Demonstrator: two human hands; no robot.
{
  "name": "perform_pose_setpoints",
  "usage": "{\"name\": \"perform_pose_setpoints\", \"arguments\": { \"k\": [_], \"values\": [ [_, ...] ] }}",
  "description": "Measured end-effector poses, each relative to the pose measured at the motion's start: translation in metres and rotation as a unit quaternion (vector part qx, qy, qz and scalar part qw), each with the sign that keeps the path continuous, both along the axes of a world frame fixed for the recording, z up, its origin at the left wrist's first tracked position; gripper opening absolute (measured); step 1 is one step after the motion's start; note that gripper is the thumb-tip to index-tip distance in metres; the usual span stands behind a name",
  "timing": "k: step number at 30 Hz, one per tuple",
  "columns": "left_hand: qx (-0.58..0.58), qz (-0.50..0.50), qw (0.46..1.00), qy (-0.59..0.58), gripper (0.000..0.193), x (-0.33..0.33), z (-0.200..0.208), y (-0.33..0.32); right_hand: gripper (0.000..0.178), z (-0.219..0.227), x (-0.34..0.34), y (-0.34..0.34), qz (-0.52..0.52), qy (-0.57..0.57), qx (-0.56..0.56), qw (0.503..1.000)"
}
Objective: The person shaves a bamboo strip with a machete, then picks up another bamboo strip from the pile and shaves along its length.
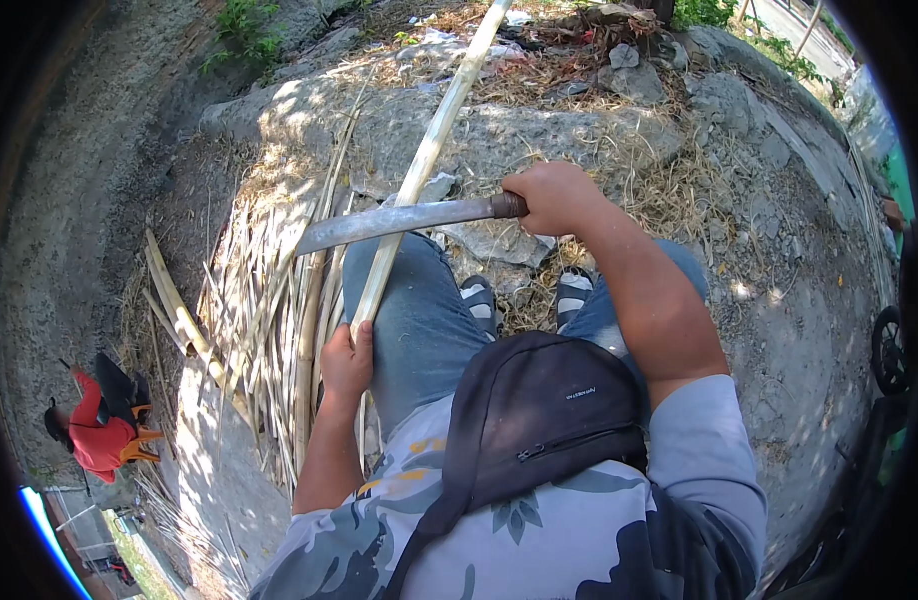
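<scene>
A seated person steadies a long pale bamboo strip point(419, 170) with the left hand point(346, 362), fingers clamped around its lower end beside the left knee, while the strip slants upward and away across a rough rock slab point(539, 140) toward the top of the view. The right hand point(556, 197) has its fingers wrapped tight on the dark handle of a long machete point(399, 220), whose grey blade lies crosswise against the strip, just above the knee of the blue jeans point(419, 320). To the person's left a heap of split bamboo slivers point(279, 320) fans over the ground, and sandalled feet point(524, 295) rest among dry straw. A black sling bag point(539, 420) hangs over the patterned grey shirt.

The strip looks light, stiff and springy, probably with sharp, splintery edges, so a hold low down, well clear of the blade, seems soundest. The machete appears heavy and best gripped only at its handle.

A red and orange object point(104, 425) lies on the ground far left; what it is cannot be made out.
</scene>
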State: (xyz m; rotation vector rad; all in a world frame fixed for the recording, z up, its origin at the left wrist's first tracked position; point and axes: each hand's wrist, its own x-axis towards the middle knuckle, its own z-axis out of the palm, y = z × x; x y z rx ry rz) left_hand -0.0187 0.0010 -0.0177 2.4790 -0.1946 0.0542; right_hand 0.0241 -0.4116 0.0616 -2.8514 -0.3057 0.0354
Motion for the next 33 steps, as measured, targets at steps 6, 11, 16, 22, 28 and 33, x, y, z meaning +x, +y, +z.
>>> {"name": "perform_pose_setpoints", "arguments": {
  "k": [6, 11, 16, 22, 28, 33],
  "values": [
    [-0.03, 0.006, 0.999, 0.013, 0.051, 0.001, -0.004, 0.003, 0.027, 0.0, 0.0, -0.034, -0.112, 0.021, 0.017, 0.993],
    [-0.03, 0.011, 0.999, 0.026, 0.05, 0.001, -0.001, 0.0, 0.025, -0.005, -0.002, -0.028, -0.128, -0.039, 0.067, 0.989],
    [-0.022, 0.005, 0.999, 0.023, 0.051, 0.001, 0.001, 0.001, 0.024, -0.009, 0.0, -0.01, -0.038, -0.01, 0.062, 0.997],
    [-0.013, -0.001, 1.0, 0.014, 0.052, -0.002, 0.01, -0.006, 0.021, -0.003, -0.001, -0.003, -0.011, 0.009, 0.025, 1.0],
    [-0.023, -0.005, 1.0, 0.015, 0.054, 0.001, 0.004, -0.001, 0.021, 0.001, -0.002, -0.002, -0.017, 0.019, 0.021, 0.999],
    [-0.022, -0.003, 1.0, 0.019, 0.055, 0.002, 0.002, 0.0, 0.022, 0.0, -0.002, -0.003, -0.01, 0.016, 0.022, 1.0]
  ]
}}
